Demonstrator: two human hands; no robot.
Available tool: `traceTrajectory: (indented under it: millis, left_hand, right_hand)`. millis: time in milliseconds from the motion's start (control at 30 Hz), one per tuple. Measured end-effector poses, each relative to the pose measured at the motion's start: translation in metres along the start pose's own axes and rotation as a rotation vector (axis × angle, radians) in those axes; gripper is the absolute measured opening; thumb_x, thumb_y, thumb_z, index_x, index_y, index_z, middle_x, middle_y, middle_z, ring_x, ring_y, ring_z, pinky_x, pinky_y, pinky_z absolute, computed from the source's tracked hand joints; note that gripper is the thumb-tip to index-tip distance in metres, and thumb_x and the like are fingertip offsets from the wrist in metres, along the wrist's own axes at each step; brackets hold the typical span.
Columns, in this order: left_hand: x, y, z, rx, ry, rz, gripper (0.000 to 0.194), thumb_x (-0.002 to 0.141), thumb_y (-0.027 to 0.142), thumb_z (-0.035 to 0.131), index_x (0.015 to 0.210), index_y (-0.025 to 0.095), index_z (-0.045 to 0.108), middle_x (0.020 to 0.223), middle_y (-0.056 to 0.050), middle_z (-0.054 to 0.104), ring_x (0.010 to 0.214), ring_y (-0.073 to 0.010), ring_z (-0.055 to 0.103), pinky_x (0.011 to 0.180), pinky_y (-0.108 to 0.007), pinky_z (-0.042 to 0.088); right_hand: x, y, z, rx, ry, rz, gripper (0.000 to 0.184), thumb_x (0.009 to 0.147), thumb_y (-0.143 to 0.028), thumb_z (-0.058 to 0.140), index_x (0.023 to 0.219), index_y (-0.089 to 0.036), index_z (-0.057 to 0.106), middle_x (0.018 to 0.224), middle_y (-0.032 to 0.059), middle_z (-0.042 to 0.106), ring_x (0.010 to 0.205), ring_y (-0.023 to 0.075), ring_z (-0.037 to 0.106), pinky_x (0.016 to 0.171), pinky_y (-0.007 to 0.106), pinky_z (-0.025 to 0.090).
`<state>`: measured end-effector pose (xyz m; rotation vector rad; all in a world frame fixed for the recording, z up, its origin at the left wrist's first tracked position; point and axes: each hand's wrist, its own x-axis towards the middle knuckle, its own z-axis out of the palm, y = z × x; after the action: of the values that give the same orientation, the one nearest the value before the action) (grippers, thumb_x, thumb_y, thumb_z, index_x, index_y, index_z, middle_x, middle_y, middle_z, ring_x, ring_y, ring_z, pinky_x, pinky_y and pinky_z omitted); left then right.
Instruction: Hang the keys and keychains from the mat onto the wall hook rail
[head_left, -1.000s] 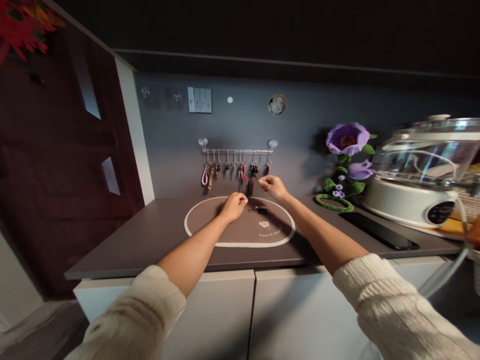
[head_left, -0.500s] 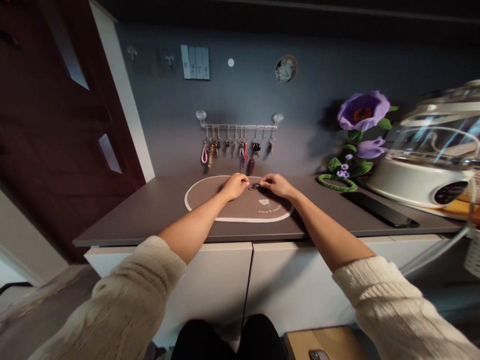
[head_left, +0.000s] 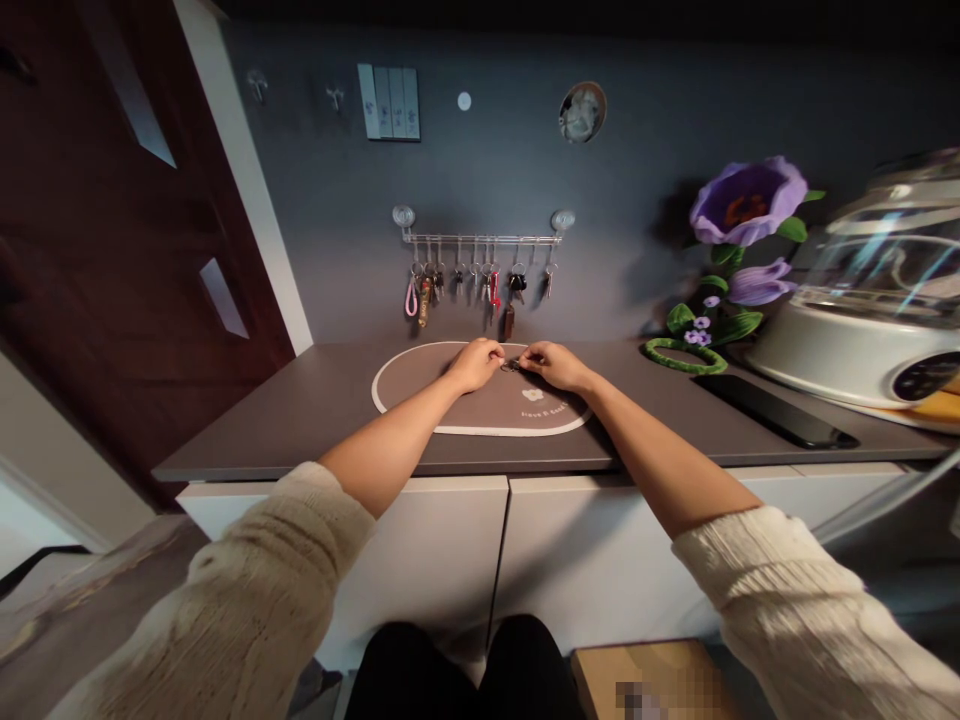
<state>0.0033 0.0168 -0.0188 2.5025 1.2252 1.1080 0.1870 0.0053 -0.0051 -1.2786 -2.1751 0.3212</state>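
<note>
1. Keys on a ring (head_left: 512,365) lie on the oval mat (head_left: 420,395), at the mat's 12 o'clock edge, directly between both hands. The bunch is small and dark; single keys cannot be told apart.
2. Left hand (head_left: 475,363) rests on the mat at 9 o'clock of the bunch, fingers curled together, fingertips pinching the near end of the ring.
3. Right hand (head_left: 553,364) rests at 3 o'clock of the bunch, fingers drawn together, fingertips meeting the other end. Whether it grips firmly or only touches cannot be told.
4. Both forearms are bare; cream knitted sleeves are pushed up toward the elbows.
5. Mat sits on a dark grey countertop (head_left: 300,420) above white cabinet doors.
6. Key rack (head_left: 482,238) is fixed on the grey wall at 12 o'clock of the hands, with several key bunches hanging from its hooks, including a pink loop at its left end.
7. Purple artificial flower (head_left: 746,200) stands at 2 o'clock of the hands, against the wall.
8. Black phone (head_left: 776,410) lies flat on the counter at 3 o'clock, just beside a white appliance with a clear lid (head_left: 862,330).
9. Light switches (head_left: 388,102) sit high on the wall at 11 o'clock.
</note>
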Motion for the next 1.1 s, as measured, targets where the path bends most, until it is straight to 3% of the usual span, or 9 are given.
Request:
traceTrajectory:
  millis: [233,467,900,1100]
  left_hand:
    - [-0.001,0.005,-0.002,-0.001,-0.006,0.008,0.016,0.075,0.015,0.051,0.085,0.015,0.064,0.081,-0.004,0.059,0.072,-0.0136,0.052,0.073,-0.026,0.041]
    - [-0.001,0.013,-0.006,-0.062,0.018,0.071,0.018,0.080,0.021,0.048,0.085,0.014,0.063,0.081,-0.004,0.061,0.074,-0.0133,0.052,0.072,-0.025,0.040]
    - [0.002,0.017,-0.003,-0.557,0.103,-0.127,0.012,0.075,0.023,0.052,0.073,0.012,0.058,0.063,0.001,0.058,0.057,-0.0084,0.049,0.058,-0.021,0.039]
    - [0.003,0.019,-0.003,-0.709,0.138,-0.161,0.012,0.073,0.024,0.053,0.073,0.012,0.057,0.058,0.002,0.053,0.054,-0.0069,0.046,0.057,-0.020,0.039]
  right_hand:
    - [0.002,-0.001,0.000,0.083,0.033,-0.052,0.022,0.073,-0.037,0.051,0.070,-0.016,0.056,0.070,0.0020,0.056,0.063,0.0116,0.045,0.063,0.024,0.035]
    - [-0.001,-0.010,-0.002,0.353,0.031,-0.031,0.034,0.071,-0.050,0.052,0.075,-0.016,0.050,0.065,-0.0010,0.049,0.060,0.0093,0.040,0.060,0.023,0.034]
    - [-0.001,-0.014,0.000,0.650,0.044,0.020,0.030,0.068,-0.044,0.061,0.075,-0.016,0.052,0.064,-0.0023,0.051,0.056,0.0071,0.044,0.057,0.022,0.039]
    - [-0.003,-0.018,0.001,0.674,0.058,0.029,0.034,0.064,-0.045,0.064,0.076,-0.016,0.052,0.067,-0.0020,0.053,0.059,0.0077,0.047,0.062,0.024,0.041]
